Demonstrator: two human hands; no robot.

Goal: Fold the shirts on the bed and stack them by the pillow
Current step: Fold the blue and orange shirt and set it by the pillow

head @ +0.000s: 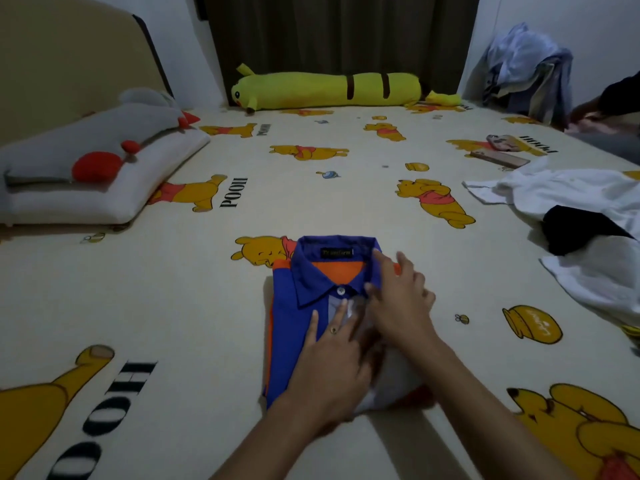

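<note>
Head view looked down on a bed [346,202] covered by a cream sheet printed with yellow cartoon bears, where a folded blue and orange collared shirt [301,327] lay in the near middle, collar pointing away from the person and buttoned at the top. Both hands rested on the shirt's front. The left hand [332,362] lay flat with straight fingers, a ring on one of them, pressing the placket just below the collar. The right hand [401,299] crossed just above it, fingers spread and laid flat over the right collar point and shoulder, gripping nothing. To the far left, near the headboard, a white pillow [114,192] carried a grey cushion with red pompoms [93,147], well apart from the shirt. A long yellow plush bolster with dark stripes [329,90] lay along the far edge under a dark curtain [339,32]. On the right, a crumpled heap of white and black garments [588,216] lay unfolded, with a phone [500,157] beyond it and more clothes piled in the far corner [526,71].
</note>
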